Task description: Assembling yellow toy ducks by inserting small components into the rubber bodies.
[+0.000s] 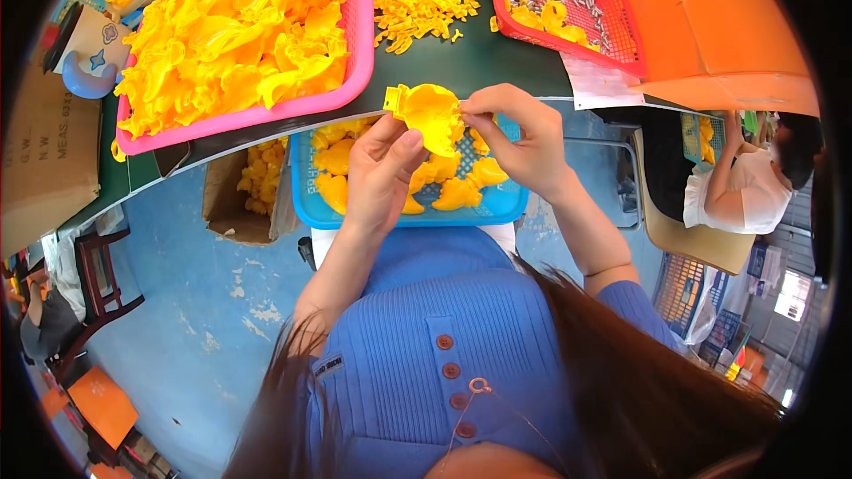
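A curved, shell-like yellow plastic part (432,113) is held up in front of me, its hollow side toward me. My left hand (383,164) grips it by its left edge, thumb in front and fingers behind. My right hand (519,133) pinches at its right edge; whether a small piece sits between those fingertips is too small to tell. Just below both hands, a blue plastic basket (484,213) on my lap contains several similar yellow parts (458,195).
On the dark green table (444,62) stand a pink basket (359,44) heaped with yellow shells, a loose pile of small yellow pieces (417,9), and a red basket (621,44) with metal pins and yellow pieces. A cardboard box (226,204) with yellow parts is below left. Another person (741,186) sits at right.
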`<state>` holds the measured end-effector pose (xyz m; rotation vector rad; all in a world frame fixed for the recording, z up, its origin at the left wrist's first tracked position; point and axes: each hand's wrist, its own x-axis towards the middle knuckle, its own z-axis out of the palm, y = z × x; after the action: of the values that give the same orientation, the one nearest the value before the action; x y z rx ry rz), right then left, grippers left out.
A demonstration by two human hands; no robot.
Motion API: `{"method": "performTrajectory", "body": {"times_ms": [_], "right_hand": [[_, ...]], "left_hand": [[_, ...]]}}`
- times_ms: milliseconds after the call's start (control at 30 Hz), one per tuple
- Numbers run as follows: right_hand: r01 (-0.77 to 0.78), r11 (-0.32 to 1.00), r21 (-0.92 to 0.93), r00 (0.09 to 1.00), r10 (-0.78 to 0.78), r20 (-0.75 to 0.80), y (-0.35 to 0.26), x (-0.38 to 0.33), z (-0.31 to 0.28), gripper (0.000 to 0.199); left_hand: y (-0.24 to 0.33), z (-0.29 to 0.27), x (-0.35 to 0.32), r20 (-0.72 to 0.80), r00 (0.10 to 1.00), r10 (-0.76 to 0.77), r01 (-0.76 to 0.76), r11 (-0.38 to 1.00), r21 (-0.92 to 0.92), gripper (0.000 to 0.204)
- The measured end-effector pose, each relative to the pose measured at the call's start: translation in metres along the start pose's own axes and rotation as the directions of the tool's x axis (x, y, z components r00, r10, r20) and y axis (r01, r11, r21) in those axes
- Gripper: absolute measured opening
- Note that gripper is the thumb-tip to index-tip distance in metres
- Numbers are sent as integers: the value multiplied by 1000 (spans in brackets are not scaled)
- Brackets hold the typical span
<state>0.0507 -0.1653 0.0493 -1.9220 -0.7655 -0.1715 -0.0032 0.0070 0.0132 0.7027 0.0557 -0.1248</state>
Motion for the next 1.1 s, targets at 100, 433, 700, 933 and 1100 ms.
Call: {"method": "performTrajectory", "body": {"times_ms": [100, 433, 700, 933, 1100], "right_hand": [[141, 985, -99, 989, -136, 52, 0, 1, -4, 18], [427, 861, -277, 904, -414, 109, 13, -4, 5, 20], [401, 886, -233, 915, -374, 154, 15, 0, 3, 22], [340, 937, -76, 938, -333, 94, 1, 47, -13, 20], [425, 868, -258, 897, -365, 250, 18, 146, 36, 25]], "left_hand": [[-3, -5, 0, 12, 1000, 16, -18, 994, 108, 37], [1, -12, 2, -10, 999, -48, 47, 999, -18, 36], [-3, -28, 6, -44, 983, -180, 165, 959, -232, 34], [10, -33, -3, 38, 983, -182, 186, 955, -230, 40], [17, -21, -12, 66, 981, -181, 189, 970, -155, 46]]}}
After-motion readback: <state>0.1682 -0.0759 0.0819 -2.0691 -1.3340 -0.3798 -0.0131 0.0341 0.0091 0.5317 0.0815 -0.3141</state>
